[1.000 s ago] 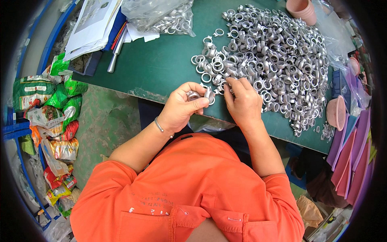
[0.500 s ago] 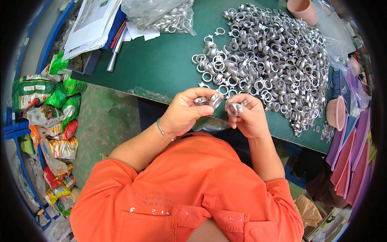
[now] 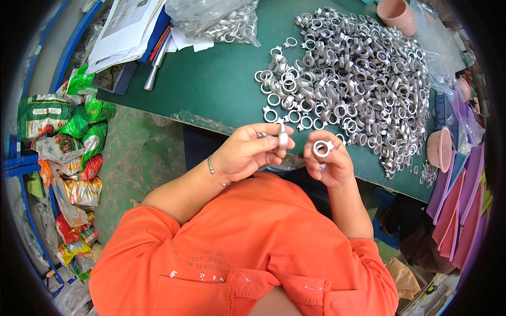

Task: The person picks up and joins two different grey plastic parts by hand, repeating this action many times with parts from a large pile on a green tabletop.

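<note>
My left hand (image 3: 247, 152) holds a few small silver metal parts (image 3: 282, 138) between thumb and fingers, raised in front of my chest. My right hand (image 3: 331, 163) grips one silver metal ring (image 3: 322, 149) with small tabs, its hole facing the camera. Both hands sit just off the near edge of the green table (image 3: 221, 84), a short gap between them. A large pile of the same silver rings (image 3: 358, 79) covers the table beyond my right hand.
A clear bag of rings (image 3: 216, 21) and papers (image 3: 126, 29) lie at the far left of the table. Pink cups (image 3: 396, 11) stand far right, a pink bowl (image 3: 441, 148) and purple trays (image 3: 458, 205) at right. Colourful packets (image 3: 63, 147) pile on the floor left.
Both hands have come back from the pile at the table edge toward my chest, each carrying rings. The right hand has turned its ring to face up.
</note>
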The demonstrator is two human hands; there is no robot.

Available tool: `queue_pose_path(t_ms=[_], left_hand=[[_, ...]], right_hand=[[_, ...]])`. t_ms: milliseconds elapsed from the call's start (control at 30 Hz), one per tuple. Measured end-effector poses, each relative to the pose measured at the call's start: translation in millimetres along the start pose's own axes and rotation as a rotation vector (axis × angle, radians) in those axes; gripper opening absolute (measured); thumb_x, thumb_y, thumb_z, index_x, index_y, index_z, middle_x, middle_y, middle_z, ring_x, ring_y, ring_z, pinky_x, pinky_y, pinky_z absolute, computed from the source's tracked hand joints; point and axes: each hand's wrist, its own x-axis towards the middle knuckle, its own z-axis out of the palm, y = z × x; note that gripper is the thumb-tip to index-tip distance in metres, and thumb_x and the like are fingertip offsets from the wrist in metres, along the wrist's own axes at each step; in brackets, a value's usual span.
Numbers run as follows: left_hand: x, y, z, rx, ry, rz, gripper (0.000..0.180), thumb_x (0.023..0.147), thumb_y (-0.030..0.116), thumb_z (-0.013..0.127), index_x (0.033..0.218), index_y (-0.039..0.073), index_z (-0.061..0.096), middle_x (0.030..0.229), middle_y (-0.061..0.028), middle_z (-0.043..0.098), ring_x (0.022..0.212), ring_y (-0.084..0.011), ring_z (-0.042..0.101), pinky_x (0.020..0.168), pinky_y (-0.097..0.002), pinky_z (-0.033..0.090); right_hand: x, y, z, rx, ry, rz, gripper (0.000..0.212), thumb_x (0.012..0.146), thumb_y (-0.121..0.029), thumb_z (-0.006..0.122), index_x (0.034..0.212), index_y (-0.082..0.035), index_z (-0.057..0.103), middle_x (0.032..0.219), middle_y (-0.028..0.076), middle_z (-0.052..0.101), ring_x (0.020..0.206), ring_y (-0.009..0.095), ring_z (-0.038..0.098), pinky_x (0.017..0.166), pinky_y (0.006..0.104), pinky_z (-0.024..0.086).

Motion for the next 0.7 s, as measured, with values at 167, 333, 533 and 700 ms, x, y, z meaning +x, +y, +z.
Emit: queue_pose_path(t_ms=[167, 333, 533, 700], left_hand=[[-19.4, 11.2, -17.6, 0.117, 0.022, -0.101, 0.034, 0.087, 0.000, 0.055, 0.121, -0.004, 0.053, 0.108, -0.0173, 0.063, 0.090, -0.0212, 0.065, 0.073, -0.0305, 0.057], [-31.3, 0.2, -39.6, -0.018, 0.145, -0.398, 0.034, 0.087, 0.003, 0.050, 0.120, -0.005, 0.052, 0.113, -0.0218, 0.061, 0.102, -0.0323, 0.063, 0.088, -0.0404, 0.054], [-10.4, -37.9, -45.7, -0.434, 0.097, -0.442, 0.036, 0.097, 0.031, 0.041, 0.109, 0.001, 0.056, 0.107, -0.0152, 0.062, 0.095, -0.0287, 0.064, 0.091, -0.0478, 0.050], [-6.3, -56.0, -93.5, -0.620, 0.170, -0.513, 0.023, 0.093, 0.013, 0.048, 0.110, -0.002, 0.054, 0.110, -0.0242, 0.059, 0.089, -0.0359, 0.062, 0.077, -0.0441, 0.058]], right_hand=[[-10.6, -1.0, -1.1, 0.002, -0.137, 0.010, 0.014, 0.088, -0.007, 0.055, 0.093, 0.004, 0.060, 0.092, 0.020, 0.063, 0.063, 0.021, 0.063, 0.040, 0.0247, 0.049], [-15.7, 15.1, 6.2, -0.534, 0.251, 0.236, 0.019, 0.092, -0.019, 0.060, 0.081, -0.003, 0.061, 0.064, 0.007, 0.062, 0.045, 0.010, 0.052, 0.037, 0.0215, 0.036], [11.6, 41.5, 45.6, -1.165, -0.181, -0.344, 0.013, 0.089, -0.012, 0.060, 0.093, 0.001, 0.059, 0.100, 0.012, 0.062, 0.089, 0.024, 0.060, 0.074, 0.0311, 0.047], [18.9, 17.3, 13.8, -2.024, 0.167, -0.840, 0.019, 0.077, -0.003, 0.063, 0.096, -0.004, 0.062, 0.092, 0.009, 0.058, 0.085, 0.028, 0.055, 0.072, 0.0395, 0.042]])
